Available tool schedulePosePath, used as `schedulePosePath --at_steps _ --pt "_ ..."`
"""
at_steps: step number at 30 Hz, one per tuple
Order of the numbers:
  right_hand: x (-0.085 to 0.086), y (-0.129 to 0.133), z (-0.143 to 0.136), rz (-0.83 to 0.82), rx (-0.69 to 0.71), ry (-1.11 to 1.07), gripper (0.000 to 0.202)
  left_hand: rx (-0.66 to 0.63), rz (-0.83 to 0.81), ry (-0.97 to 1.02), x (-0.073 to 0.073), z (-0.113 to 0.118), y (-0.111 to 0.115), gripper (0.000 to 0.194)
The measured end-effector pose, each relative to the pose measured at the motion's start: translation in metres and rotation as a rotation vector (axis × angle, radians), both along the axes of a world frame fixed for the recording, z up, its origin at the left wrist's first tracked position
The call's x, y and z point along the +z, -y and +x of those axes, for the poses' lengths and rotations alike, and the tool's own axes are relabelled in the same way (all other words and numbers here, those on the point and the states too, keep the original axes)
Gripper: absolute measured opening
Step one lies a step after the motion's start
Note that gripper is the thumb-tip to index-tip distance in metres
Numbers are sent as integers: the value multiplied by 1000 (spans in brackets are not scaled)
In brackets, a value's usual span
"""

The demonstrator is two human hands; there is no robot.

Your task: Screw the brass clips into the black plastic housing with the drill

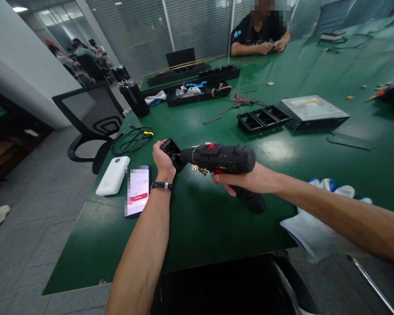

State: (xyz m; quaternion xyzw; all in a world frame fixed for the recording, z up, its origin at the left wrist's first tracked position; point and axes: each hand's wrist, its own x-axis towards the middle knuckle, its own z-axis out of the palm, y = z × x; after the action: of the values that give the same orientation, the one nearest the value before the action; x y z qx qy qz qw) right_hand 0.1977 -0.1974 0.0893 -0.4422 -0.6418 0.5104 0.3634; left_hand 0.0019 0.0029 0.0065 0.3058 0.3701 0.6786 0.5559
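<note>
My right hand [241,178] is wrapped round the grip of a black cordless drill [223,157], which lies level and points left. The drill's bit reaches a small black open-topped plastic box [171,148]; whether it touches a screw inside I cannot tell. My left hand [163,158] grips that box from its left side and tilts it toward the bit. Small brass-coloured metal parts [202,170] lie on the table just under and behind the drill, partly hidden by it.
A phone [138,192], a white power bank [113,176] and a coiled black cable [134,139] lie left. White gloves [310,229] lie under my right forearm. Beyond are a black three-compartment tray [264,118], a metal-topped box [315,111] and a long black tray [198,94]. Another person [259,33] sits across.
</note>
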Motion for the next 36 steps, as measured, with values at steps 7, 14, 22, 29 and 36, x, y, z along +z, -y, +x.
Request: schedulePosePath --at_steps 7,14,22,29,36 --pt "6 -6 5 61 46 70 8 7 -8 15 -2 -2 -3 24" --pt "4 -15 20 9 81 59 21 32 -5 -15 -4 -1 -2 24" --pt "0 -12 22 -13 77 80 31 11 11 -29 -2 0 2 26" --pt "3 2 11 -1 3 140 29 -24 3 9 0 2 6 23" --pt "3 5 13 9 -13 101 35 -65 -19 -22 0 2 7 24"
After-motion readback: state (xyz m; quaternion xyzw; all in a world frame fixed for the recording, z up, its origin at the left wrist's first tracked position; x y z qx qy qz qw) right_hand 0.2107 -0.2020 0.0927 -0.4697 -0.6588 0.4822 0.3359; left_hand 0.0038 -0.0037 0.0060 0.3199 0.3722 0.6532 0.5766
